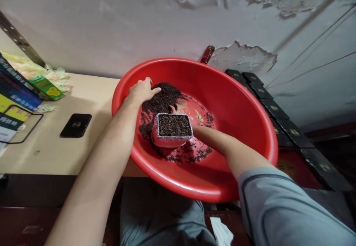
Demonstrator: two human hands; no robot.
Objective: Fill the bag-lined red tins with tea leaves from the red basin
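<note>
Container (170, 142) beside curled right hand (178, 109)

Grey-blue sleeve (278, 205), dark seam lines (243, 192) near hem; grey-blue trousers (161, 212); bare forearms (111, 146), fingers (156, 90)

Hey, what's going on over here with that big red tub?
A person has both hands in the red tub. The left hand is by a heap of dark shreds. The right hand, partly hidden, is at a small plastic-lined box, filled with similar shreds. More shreds lie scattered across the bottom.
</note>
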